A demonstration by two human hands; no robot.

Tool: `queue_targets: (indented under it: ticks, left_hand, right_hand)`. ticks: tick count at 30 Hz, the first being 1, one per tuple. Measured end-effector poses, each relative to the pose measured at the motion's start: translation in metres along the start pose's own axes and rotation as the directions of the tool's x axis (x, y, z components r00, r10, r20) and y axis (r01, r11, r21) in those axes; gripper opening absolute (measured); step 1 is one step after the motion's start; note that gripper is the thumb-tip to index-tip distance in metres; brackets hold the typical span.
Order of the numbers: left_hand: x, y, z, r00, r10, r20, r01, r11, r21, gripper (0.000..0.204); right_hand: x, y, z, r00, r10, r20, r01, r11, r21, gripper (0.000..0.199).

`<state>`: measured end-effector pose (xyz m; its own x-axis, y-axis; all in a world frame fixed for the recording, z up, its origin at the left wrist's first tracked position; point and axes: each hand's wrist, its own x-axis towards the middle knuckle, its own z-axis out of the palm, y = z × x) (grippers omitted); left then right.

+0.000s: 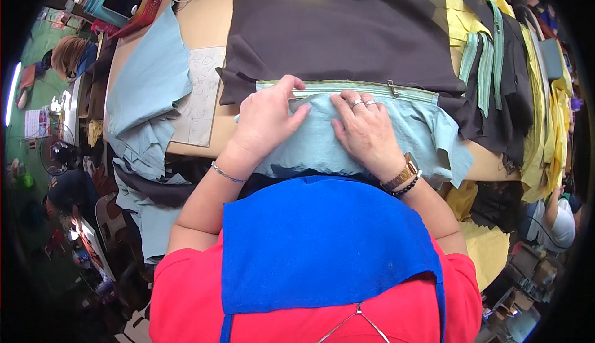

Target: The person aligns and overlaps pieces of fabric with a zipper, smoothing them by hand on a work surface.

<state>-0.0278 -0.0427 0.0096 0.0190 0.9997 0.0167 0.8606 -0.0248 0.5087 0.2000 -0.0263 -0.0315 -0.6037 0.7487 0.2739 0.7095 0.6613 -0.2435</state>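
Note:
A light blue cloth (310, 148) lies at the table's near edge, overlapping a large dark grey fabric piece (334, 30). Along their meeting line runs a green-and-white striped zipper (334, 87), with a metal slider (392, 87) toward its right end. My left hand (269, 115) is at the zipper's left part, thumb and forefinger apart, a small dark patch showing between them; its other fingers are mostly hidden. Pressed on the blue cloth just below the zipper, my right hand (369, 131) rests with its fingers stretched out and holds nothing.
More light blue cloth (149, 86) hangs off the table's left side, beside a marked pattern board (199, 95). Yellow fabric (471, 14) and striped zipper strips (485, 73) lie at the right. A red basket (149, 5) stands far left. People work in the background.

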Motion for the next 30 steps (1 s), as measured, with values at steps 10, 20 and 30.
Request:
queue_targets:
  ticks: [10,20,30]
  left_hand:
    - [0.007,-0.021,0.010,0.995,0.027,-0.095,-0.026,1.000,0.015,0.019]
    - [0.011,-0.021,0.012,0.995,-0.076,-0.061,0.076,0.997,0.000,0.024]
    - [0.010,-0.022,0.016,0.994,-0.090,-0.069,0.090,0.996,-0.005,0.023]
  right_hand:
    - [-0.001,0.000,-0.002,1.000,0.004,0.001,-0.004,0.999,0.035,0.050]
    - [0.000,0.000,-0.001,1.000,-0.002,0.003,0.002,1.000,0.023,0.048]
    - [0.001,0.000,-0.003,1.000,-0.003,0.013,0.003,1.000,0.013,0.048]
